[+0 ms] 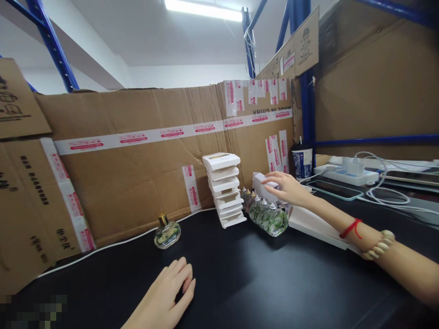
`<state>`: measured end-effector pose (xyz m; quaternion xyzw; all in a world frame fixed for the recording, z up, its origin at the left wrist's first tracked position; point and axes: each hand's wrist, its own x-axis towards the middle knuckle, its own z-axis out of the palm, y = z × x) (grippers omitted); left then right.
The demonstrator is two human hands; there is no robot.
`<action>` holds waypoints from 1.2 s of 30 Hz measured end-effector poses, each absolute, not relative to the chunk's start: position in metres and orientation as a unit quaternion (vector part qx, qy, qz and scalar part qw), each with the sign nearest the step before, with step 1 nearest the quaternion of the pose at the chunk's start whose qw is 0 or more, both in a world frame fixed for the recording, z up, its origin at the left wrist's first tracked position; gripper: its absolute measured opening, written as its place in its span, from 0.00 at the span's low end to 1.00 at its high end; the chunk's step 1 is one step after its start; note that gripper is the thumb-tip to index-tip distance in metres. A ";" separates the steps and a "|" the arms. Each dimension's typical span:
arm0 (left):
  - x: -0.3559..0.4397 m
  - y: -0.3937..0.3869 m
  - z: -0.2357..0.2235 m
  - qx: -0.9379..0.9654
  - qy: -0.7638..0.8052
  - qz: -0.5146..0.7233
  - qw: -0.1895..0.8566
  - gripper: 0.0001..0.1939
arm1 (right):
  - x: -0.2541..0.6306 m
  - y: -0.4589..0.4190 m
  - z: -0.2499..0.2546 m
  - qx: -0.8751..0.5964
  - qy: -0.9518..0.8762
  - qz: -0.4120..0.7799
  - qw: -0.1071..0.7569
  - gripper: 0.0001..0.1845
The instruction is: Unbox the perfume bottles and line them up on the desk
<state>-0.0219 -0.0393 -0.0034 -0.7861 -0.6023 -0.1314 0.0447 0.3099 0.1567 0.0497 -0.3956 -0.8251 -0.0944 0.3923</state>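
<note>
Right hand (283, 186) at white box (258, 185), left hand (173, 288) loosely bent

Fingers of the right hand reach over the white box and seem to touch it, with the thumb lower, on the near side. They are spread only a little; I cannot tell whether they grip the box or only rest on it. On this arm are a red string (350, 228) and a beaded bracelet (379, 246).

The left hand is low over the black table (240, 278), back upward. Its fingers are softly curved, and between thumb and index finger a gap is visible. Nearest to it, a little farther back, a bottle (167, 235) with gold cap is leaning slightly.

The white box is just behind a row of clear bottles (265, 214), which stand close together and show green inside. Their tops are silver at the near end and golden farther back. Left of this row, a stack of white cartons (224, 192) rises before the cardboard wall (137, 178). Beneath the right forearm lies a flat white tray (317, 227). Farther right are a patterned cup (302, 162), a phone (334, 189) and a power strip (346, 174) with white cables (394, 201).
</note>
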 end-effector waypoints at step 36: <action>-0.028 -0.038 -0.008 -0.793 -0.582 -0.165 0.072 0.14 | 0.334 0.178 0.045 -0.400 -0.775 -0.219 0.437 0.12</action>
